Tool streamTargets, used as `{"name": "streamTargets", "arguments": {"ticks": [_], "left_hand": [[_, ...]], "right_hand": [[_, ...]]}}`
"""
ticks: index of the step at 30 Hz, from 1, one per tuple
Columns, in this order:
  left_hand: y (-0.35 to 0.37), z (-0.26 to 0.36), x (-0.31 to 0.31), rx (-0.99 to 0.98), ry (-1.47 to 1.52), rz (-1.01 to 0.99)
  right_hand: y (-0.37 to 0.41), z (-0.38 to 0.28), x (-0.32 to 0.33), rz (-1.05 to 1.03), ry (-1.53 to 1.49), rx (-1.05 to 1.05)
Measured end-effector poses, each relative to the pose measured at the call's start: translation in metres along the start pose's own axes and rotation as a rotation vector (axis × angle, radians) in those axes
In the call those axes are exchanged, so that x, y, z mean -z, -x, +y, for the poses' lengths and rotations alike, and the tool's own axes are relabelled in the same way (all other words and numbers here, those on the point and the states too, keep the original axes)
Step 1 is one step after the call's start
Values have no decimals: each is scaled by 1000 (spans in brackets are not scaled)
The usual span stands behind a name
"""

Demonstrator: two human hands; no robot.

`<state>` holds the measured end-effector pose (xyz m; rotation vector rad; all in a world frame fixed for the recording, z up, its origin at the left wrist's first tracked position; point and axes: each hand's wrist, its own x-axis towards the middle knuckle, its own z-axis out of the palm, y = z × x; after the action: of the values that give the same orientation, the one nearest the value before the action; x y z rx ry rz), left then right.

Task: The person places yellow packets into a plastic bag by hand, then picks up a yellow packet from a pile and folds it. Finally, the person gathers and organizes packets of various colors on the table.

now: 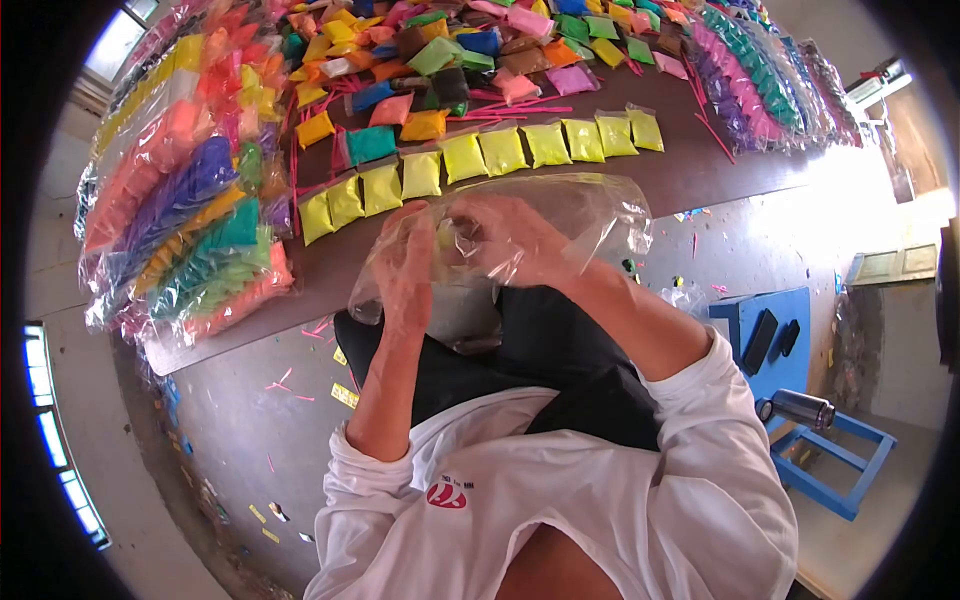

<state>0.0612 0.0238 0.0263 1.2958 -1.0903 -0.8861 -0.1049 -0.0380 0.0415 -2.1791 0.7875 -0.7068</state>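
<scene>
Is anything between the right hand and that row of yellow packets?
Yes: the clear plastic bag lies, in this view, between the right hand and the yellow packets. Nothing else visible stands in the way.

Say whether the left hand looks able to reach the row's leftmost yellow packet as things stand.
Probably yes: the yellow packet lies uncovered on the table near the left hand, though that hand would likely need to release the clear bag.
</scene>
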Motion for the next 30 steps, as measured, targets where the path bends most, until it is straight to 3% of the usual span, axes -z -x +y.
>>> {"name": "streamTargets", "arguments": {"ticks": [4,7,10,16,18,20,21,23,25,27,29,30], "left_hand": [[-1,-8,-3,85,127,13],[-2,-3,-1,92,17,21],[-3,-1,-2,29,-84,24],[-3,6,2,43,-184,-10],[-5,2,3,25,-168,-18],[-4,-6,3,16,-157,-5],[-4,-8,5,9,-162,-2],[-5,-12,4,-6,-171,8],[-5,-7,-1,76,-201,40],[-3,-11,1,81,-159,52],[-3,-7,-1,60,-209,47],[-4,-7,-1,77,-213,48]], "right_hand": [[-3,-1,-4,31,97,21],[-6,-11,8,-150,-95,-181],[-3,-5,4,-59,47,1],[-2,-19,5,-3,-48,-74],[15,-15,-2,134,232,150],[34,-42,16,7,241,76],[42,-73,45,-179,106,-107],[64,-83,77,-358,-243,135],[82,-91,117,-376,-436,170],[95,-58,151,-60,-380,102],[81,-30,174,352,65,-480],[74,3,185,443,160,-489]]}}
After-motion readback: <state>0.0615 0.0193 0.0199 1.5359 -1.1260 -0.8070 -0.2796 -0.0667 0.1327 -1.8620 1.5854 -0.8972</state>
